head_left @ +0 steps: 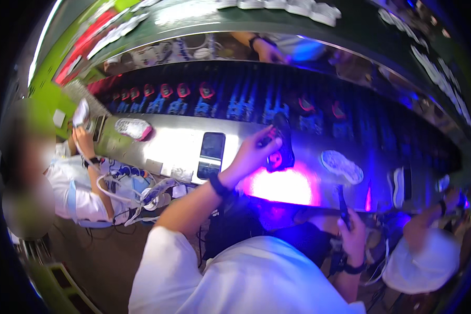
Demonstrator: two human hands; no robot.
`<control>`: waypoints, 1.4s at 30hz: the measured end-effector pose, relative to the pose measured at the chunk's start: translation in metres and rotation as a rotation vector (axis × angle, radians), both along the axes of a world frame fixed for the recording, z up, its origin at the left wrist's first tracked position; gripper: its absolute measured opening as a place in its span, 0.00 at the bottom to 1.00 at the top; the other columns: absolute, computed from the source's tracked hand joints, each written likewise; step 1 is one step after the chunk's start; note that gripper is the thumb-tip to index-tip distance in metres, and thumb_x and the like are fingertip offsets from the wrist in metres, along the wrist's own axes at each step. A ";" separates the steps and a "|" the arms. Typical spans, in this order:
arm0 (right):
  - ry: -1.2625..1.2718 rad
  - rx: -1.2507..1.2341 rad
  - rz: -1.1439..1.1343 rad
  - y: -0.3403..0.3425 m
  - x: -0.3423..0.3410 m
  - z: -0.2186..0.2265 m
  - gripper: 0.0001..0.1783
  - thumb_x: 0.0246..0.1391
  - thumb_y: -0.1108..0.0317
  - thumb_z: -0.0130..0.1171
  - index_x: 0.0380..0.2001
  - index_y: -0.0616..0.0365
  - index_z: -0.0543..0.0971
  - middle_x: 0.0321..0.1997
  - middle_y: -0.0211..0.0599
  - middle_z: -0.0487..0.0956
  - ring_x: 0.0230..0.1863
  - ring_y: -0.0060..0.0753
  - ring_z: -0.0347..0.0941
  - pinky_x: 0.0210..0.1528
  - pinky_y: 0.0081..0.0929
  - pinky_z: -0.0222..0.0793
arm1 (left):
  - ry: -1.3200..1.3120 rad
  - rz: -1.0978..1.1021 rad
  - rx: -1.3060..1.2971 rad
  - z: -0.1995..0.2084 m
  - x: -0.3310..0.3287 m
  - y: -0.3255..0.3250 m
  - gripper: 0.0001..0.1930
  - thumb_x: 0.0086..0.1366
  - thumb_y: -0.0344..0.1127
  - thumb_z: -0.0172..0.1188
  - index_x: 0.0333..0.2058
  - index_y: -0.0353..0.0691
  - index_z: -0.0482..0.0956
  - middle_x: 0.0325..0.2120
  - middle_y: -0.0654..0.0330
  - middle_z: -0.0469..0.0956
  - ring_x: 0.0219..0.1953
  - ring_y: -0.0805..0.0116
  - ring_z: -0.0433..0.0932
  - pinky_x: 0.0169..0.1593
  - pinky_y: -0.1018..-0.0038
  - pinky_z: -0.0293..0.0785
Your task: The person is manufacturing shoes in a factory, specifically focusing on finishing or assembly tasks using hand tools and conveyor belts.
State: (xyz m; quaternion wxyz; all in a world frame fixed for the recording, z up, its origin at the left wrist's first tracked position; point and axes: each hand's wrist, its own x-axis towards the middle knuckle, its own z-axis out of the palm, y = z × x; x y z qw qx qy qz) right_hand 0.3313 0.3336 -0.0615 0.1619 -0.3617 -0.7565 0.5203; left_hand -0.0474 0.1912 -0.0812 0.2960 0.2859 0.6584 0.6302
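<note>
My left hand (253, 153) reaches over the metal bench with its fingers closed on a dark, shoe-like piece (283, 149) that has a red patch near its lower end. A bright pink-white glow lies on the bench just below it. Lower and to the right, my right hand (355, 236) is wrapped round the handle of a slim black hand tool (343, 203). The tool points up toward the bench edge; its exact kind is not clear. Beyond its tip, a white shoe sole (341, 166) lies on the bench.
Behind the bench (172, 128) runs a dark conveyor with rows of red and blue shoe parts (182, 90). A phone (211, 156) and a white-and-pink shoe (133, 128) lie to the left. Co-workers sit on both sides. White soles (298, 7) line the upper shelf.
</note>
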 end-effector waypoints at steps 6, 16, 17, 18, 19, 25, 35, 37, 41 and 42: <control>-0.048 -0.199 -0.146 -0.001 -0.002 -0.004 0.28 0.66 0.71 0.62 0.66 0.61 0.70 0.37 0.26 0.79 0.24 0.12 0.67 0.23 0.14 0.62 | 0.759 0.280 -0.570 -0.020 -0.176 0.037 0.24 0.66 0.53 0.64 0.39 0.32 0.85 0.33 0.41 0.85 0.39 0.43 0.86 0.46 0.53 0.82; -0.073 -0.160 -0.228 0.005 -0.008 0.000 0.26 0.67 0.73 0.58 0.67 0.60 0.69 0.41 0.33 0.82 0.26 0.15 0.71 0.22 0.13 0.61 | 0.970 0.425 -0.934 -0.062 -0.249 0.061 0.15 0.59 0.47 0.61 0.31 0.42 0.89 0.31 0.53 0.86 0.33 0.50 0.87 0.37 0.55 0.83; -0.078 -0.155 -0.227 0.007 -0.006 -0.002 0.26 0.67 0.73 0.58 0.67 0.60 0.69 0.41 0.33 0.82 0.26 0.15 0.71 0.22 0.13 0.61 | 0.964 0.426 -0.932 -0.066 -0.245 0.068 0.15 0.59 0.47 0.61 0.31 0.42 0.89 0.31 0.53 0.86 0.33 0.50 0.87 0.37 0.55 0.83; -0.077 -0.179 -0.229 0.008 -0.006 -0.004 0.26 0.67 0.73 0.58 0.67 0.60 0.69 0.41 0.33 0.82 0.26 0.15 0.71 0.22 0.13 0.61 | 1.091 0.377 -0.870 -0.066 -0.240 0.077 0.16 0.60 0.48 0.62 0.34 0.41 0.87 0.34 0.52 0.85 0.35 0.50 0.86 0.40 0.55 0.83; -0.076 -0.201 -0.235 0.008 -0.008 -0.005 0.26 0.67 0.73 0.58 0.67 0.60 0.69 0.41 0.33 0.82 0.26 0.15 0.71 0.22 0.13 0.61 | 1.217 0.324 -0.802 -0.066 -0.233 0.089 0.18 0.61 0.48 0.62 0.37 0.39 0.86 0.36 0.51 0.84 0.38 0.49 0.85 0.42 0.55 0.82; -0.036 -0.219 -0.265 -0.001 -0.020 0.006 0.26 0.67 0.74 0.58 0.67 0.60 0.69 0.39 0.32 0.82 0.25 0.14 0.71 0.22 0.14 0.62 | 1.185 0.157 -0.354 -0.043 -0.076 0.171 0.30 0.58 0.52 0.68 0.50 0.34 0.78 0.54 0.41 0.74 0.55 0.45 0.75 0.53 0.54 0.78; -0.050 -0.148 -0.299 -0.006 0.011 0.001 0.28 0.64 0.69 0.64 0.65 0.61 0.71 0.35 0.28 0.80 0.23 0.13 0.68 0.21 0.14 0.62 | 0.931 0.105 -0.172 -0.048 -0.090 0.157 0.23 0.45 0.42 0.75 0.43 0.45 0.85 0.53 0.37 0.71 0.55 0.35 0.71 0.57 0.51 0.76; -0.034 -0.161 -0.278 -0.002 0.008 -0.006 0.27 0.64 0.69 0.64 0.64 0.61 0.72 0.35 0.28 0.79 0.23 0.13 0.68 0.22 0.14 0.62 | 0.916 0.186 -0.215 -0.036 -0.104 0.135 0.25 0.44 0.42 0.75 0.44 0.47 0.85 0.52 0.37 0.71 0.54 0.36 0.72 0.57 0.52 0.76; 0.025 -0.249 -0.214 0.006 -0.008 -0.003 0.26 0.64 0.70 0.62 0.64 0.61 0.72 0.36 0.28 0.80 0.25 0.13 0.69 0.23 0.14 0.63 | 1.037 0.213 -0.417 -0.041 -0.151 0.097 0.23 0.47 0.42 0.73 0.43 0.43 0.84 0.50 0.40 0.73 0.52 0.37 0.74 0.55 0.51 0.77; 0.033 -0.253 -0.207 0.007 -0.012 -0.002 0.26 0.64 0.70 0.62 0.64 0.61 0.72 0.36 0.28 0.80 0.25 0.13 0.69 0.23 0.14 0.63 | 1.045 0.220 -0.423 -0.052 -0.161 0.091 0.23 0.47 0.42 0.73 0.43 0.43 0.84 0.50 0.40 0.73 0.52 0.37 0.74 0.55 0.51 0.77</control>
